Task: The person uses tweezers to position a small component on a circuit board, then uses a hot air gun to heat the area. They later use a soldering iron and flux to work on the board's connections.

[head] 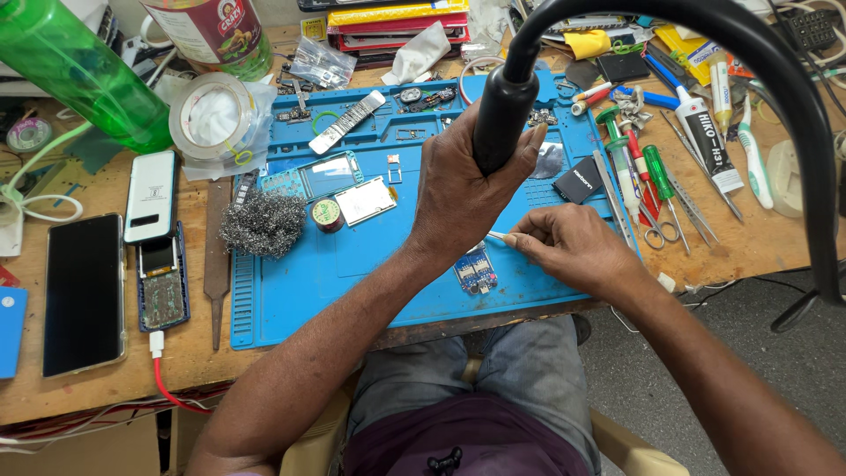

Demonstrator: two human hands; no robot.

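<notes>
A red-labelled jar (216, 31) stood at the back left of the tabletop (106, 370), beside a tilted green bottle (66, 66). A white tube with a black label band (709, 141) lay at the right, next to a green-and-white toothbrush (753, 154). A small black box with pale lettering (577, 181) rested on the right part of the blue work mat (352, 264).

On the mat's left lay a wad of steel wool (263, 223), a small round tin (328, 214) and two flat phone parts. A roll of clear tape (211, 115) overlapped the mat's back left corner. Off the mat to the left lay a dark phone (84, 295), a white phone (152, 196) and an opened phone (163, 282) with a red cable. Green-handled screwdrivers (656, 172), tweezers (692, 207) and scissors lay along the mat's right edge.

A black hose (793, 97) arched over the right side, hiding part of the clutter behind it.

The left hand (458, 189) reached forward, its fingers wrapped tightly round the black handle (504, 110) at the hose's end, thumb pressed along it, nozzle hidden beneath the hand. The right hand (568, 247) rested palm-down on the mat, fingers pinching a thin pale stick (500, 235) pointing left. A small blue circuit board (476, 269) lay on the mat's front part, just below the stick's tip and between both wrists.
</notes>
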